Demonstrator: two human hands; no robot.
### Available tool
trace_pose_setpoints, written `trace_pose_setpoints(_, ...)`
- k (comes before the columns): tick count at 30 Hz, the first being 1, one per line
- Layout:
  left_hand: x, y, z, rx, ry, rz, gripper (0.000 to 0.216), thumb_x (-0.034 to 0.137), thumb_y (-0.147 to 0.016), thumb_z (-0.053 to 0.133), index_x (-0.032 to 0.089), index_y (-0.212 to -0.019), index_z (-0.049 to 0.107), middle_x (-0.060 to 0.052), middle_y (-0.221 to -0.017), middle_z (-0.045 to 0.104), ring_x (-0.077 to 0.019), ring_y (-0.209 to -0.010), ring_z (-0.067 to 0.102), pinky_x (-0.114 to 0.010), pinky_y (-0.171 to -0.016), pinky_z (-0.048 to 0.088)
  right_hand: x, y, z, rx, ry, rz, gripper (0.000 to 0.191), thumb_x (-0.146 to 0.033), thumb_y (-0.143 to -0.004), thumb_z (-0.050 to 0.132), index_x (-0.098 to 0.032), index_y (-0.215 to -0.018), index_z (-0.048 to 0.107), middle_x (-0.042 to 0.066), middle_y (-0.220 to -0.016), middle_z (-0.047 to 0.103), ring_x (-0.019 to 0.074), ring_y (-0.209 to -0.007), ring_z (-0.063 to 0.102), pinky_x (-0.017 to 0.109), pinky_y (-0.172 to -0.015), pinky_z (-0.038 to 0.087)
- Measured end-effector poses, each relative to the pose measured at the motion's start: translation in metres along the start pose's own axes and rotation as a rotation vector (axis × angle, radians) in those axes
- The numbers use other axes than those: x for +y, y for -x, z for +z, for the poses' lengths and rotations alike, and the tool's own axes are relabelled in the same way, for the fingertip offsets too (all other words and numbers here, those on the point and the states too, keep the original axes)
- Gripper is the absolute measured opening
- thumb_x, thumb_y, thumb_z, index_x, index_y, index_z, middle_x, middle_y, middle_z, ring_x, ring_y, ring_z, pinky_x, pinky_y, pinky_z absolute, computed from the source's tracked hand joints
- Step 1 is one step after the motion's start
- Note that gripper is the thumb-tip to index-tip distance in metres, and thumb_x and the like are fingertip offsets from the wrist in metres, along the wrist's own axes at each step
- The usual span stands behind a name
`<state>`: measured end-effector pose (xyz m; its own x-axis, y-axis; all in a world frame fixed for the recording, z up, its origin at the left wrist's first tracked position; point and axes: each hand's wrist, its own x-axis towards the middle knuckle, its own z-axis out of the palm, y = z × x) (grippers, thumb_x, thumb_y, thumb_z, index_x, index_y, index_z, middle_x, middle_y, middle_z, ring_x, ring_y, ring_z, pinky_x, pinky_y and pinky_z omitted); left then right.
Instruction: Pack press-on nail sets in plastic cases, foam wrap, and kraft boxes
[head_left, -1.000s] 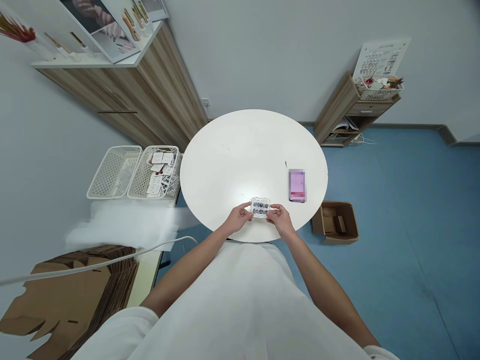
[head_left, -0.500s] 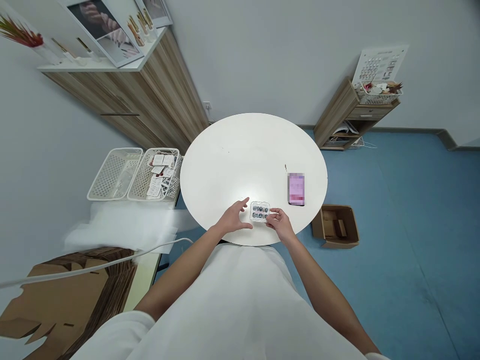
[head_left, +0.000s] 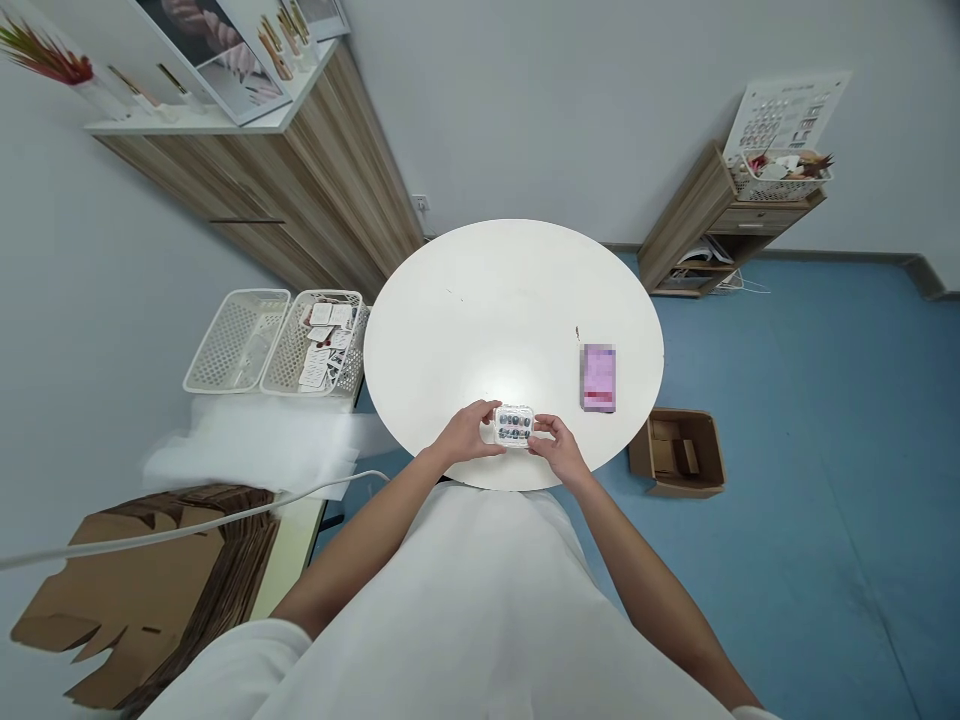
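Observation:
A small clear plastic case with rows of dark pieces inside lies at the near edge of the round white table. My left hand grips its left end, fingers curled round it. My right hand pinches its right end. A pink phone-sized object lies flat on the table to the right, apart from both hands.
Two white mesh baskets stand left of the table, one holding small cards. An open cardboard box sits on the blue floor at the right. Flattened cardboard lies at lower left. Wooden cabinets stand along the wall.
Half a second ago my left hand was open beside the case; it has closed on the left end again. The right hand kept its hold.

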<state>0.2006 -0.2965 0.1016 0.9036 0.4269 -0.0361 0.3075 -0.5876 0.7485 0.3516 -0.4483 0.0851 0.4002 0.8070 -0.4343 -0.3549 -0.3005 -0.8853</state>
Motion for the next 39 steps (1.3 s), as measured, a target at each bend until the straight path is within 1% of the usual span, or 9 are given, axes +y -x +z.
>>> trace_pose_setpoints(4, 0.000, 0.002, -0.007, 0.007, 0.005, -0.018, 0.072, 0.038, -0.055, 0.071, 0.022, -0.119, 0.043, -0.002, -0.087, 0.052, -0.0161, -0.077, 0.051, -0.031, -0.072, 0.043, -0.008, 0.000, -0.002, -0.030, 0.209, -0.074, 0.057, -0.037, -0.060, 0.067, -0.028, -0.111, 0.044, 0.005, -0.118, 0.046, 0.0162, -0.082, 0.061, 0.038, -0.078, 0.047)
trace_pose_setpoints(7, -0.002, 0.004, -0.012, 0.010, 0.015, -0.053, 0.071, 0.038, -0.055, 0.070, 0.023, -0.119, 0.043, -0.002, -0.088, 0.052, -0.0168, -0.078, 0.051, -0.031, -0.073, 0.042, -0.014, -0.004, -0.002, -0.073, 0.420, -0.209, 0.065, -0.035, -0.057, 0.070, -0.029, -0.116, 0.042, 0.007, -0.127, 0.040, 0.0220, -0.099, 0.055, 0.041, -0.084, 0.044)
trace_pose_setpoints(9, -0.005, 0.006, -0.016, 0.013, 0.030, -0.072, 0.071, 0.038, -0.055, 0.070, 0.023, -0.119, 0.044, -0.003, -0.088, 0.052, -0.0171, -0.078, 0.051, -0.031, -0.073, 0.042, -0.017, -0.008, 0.000, -0.142, 0.554, -0.296, 0.068, -0.033, -0.056, 0.071, -0.029, -0.117, 0.042, 0.008, -0.133, 0.034, 0.0243, -0.107, 0.050, 0.043, -0.087, 0.042)
trace_pose_setpoints(12, -0.012, 0.009, -0.022, 0.020, 0.054, -0.070, 0.071, 0.038, -0.054, 0.070, 0.023, -0.119, 0.044, -0.002, -0.087, 0.052, -0.0168, -0.078, 0.051, -0.031, -0.073, 0.042, -0.019, -0.016, 0.008, -0.236, 0.692, -0.382, 0.063, -0.031, -0.060, 0.069, -0.029, -0.117, 0.042, 0.007, -0.136, 0.031, 0.0250, -0.117, 0.040, 0.044, -0.090, 0.040)
trace_pose_setpoints(15, -0.024, 0.011, -0.030, 0.033, 0.068, -0.045, 0.071, 0.038, -0.056, 0.070, 0.021, -0.119, 0.044, -0.002, -0.086, 0.052, -0.0163, -0.078, 0.050, -0.030, -0.073, 0.042, -0.019, -0.027, 0.023, -0.254, 0.750, -0.436, 0.054, -0.027, -0.066, 0.064, -0.028, -0.115, 0.042, 0.007, -0.133, 0.036, 0.0228, -0.119, 0.038, 0.041, -0.091, 0.040)
trace_pose_setpoints(21, -0.059, 0.016, -0.053, 0.030, 0.082, -0.053, 0.075, 0.034, -0.062, 0.067, 0.023, -0.128, 0.034, -0.003, -0.091, 0.050, -0.0166, -0.081, 0.051, -0.032, -0.077, 0.043, -0.017, -0.051, 0.066, -0.179, 0.821, -0.399, 0.047, -0.024, -0.068, 0.061, -0.027, -0.112, 0.044, 0.008, -0.131, 0.039, 0.0227, -0.106, 0.049, 0.041, -0.083, 0.045)
trace_pose_setpoints(25, -0.089, 0.021, -0.069, 0.057, 0.105, -0.112, 0.075, 0.031, -0.068, 0.062, 0.025, -0.133, 0.025, -0.005, -0.100, 0.048, -0.0160, -0.081, 0.051, -0.033, -0.078, 0.044, -0.019, -0.073, 0.102, -0.131, 0.853, -0.360, 0.047, -0.024, -0.067, 0.060, -0.027, -0.112, 0.045, 0.007, -0.131, 0.038, 0.0220, -0.101, 0.052, 0.041, -0.083, 0.044)
trace_pose_setpoints(32, -0.143, 0.027, -0.099, 0.132, 0.209, -0.229, 0.068, 0.029, -0.071, 0.059, 0.024, -0.131, 0.028, -0.007, -0.109, 0.044, -0.0152, -0.085, 0.051, -0.033, -0.081, 0.045, -0.016, -0.123, 0.165, -0.112, 0.876, -0.307, 0.047, -0.022, -0.069, 0.057, -0.028, -0.113, 0.044, 0.005, -0.135, 0.035, 0.0191, -0.091, 0.055, 0.041, -0.081, 0.046)
trace_pose_setpoints(39, -0.183, 0.018, -0.127, 0.205, 0.250, -0.350, 0.071, 0.027, -0.069, 0.059, 0.022, -0.133, 0.027, -0.007, -0.108, 0.038, -0.0142, -0.087, 0.049, -0.031, -0.081, 0.045, -0.009, -0.173, 0.213, -0.101, 0.890, -0.316, 0.048, -0.016, -0.070, 0.056, -0.025, -0.114, 0.043, 0.007, -0.136, 0.032, 0.0230, -0.111, 0.046, 0.041, -0.088, 0.043)
